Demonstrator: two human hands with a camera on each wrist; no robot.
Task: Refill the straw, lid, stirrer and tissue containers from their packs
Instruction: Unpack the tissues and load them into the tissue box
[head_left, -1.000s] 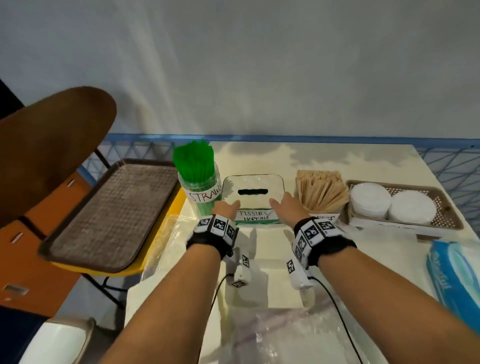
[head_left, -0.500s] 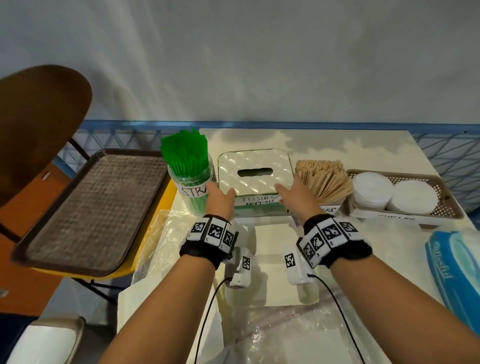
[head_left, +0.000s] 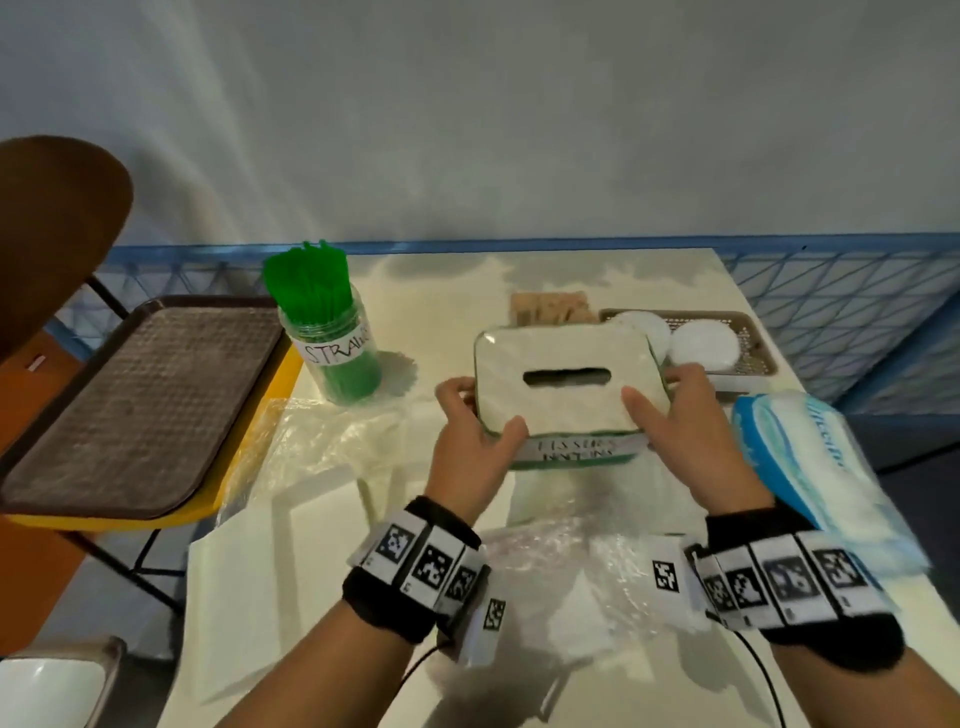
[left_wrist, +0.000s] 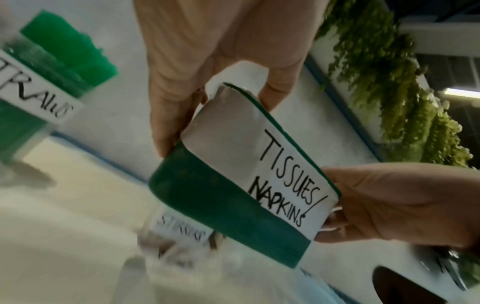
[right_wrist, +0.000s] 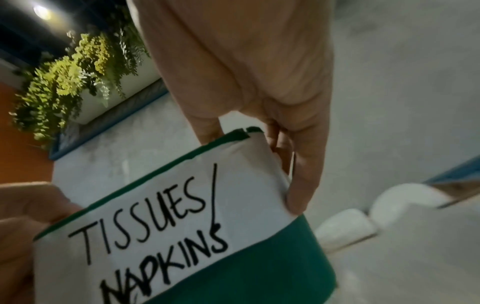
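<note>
I have the tissue box (head_left: 566, 387) lifted off the tabletop (head_left: 457, 291) between both hands, and the first risk is its cream lid (head_left: 561, 358): if it only sits loose on the green base, it could pop off or skew and the base would drop. My left hand (head_left: 475, 439) clamps the near-left corner, thumb on top of the lid and fingers wrapped round the side; my right hand (head_left: 680, 421) mirrors it on the right end, thumb lying across the lid near the slot, fingers curled down over the far side. So both grips are closed on the box, neither free. The left wrist view shows the box tilted, its paper label reading TISSUES / NAPKINS, with my fingertips pinching only the upper edge, so a slip is possible if I tip it further. The second risk, I judge, is the clutter beneath: crinkled clear plastic wrap (head_left: 561, 577) lies just under the box and could slide if I set it there. The stirrers (head_left: 550, 306) and the tray of white lids (head_left: 701, 340) sit close behind, and a careless swing could knock them. The straw jar (head_left: 337, 343) stands well to the left, out of harm. The blue tissue pack (head_left: 810, 457) waits just beside my right wrist, unopened as far as I can tell. Both forearms reach forward, wrists level.
</note>
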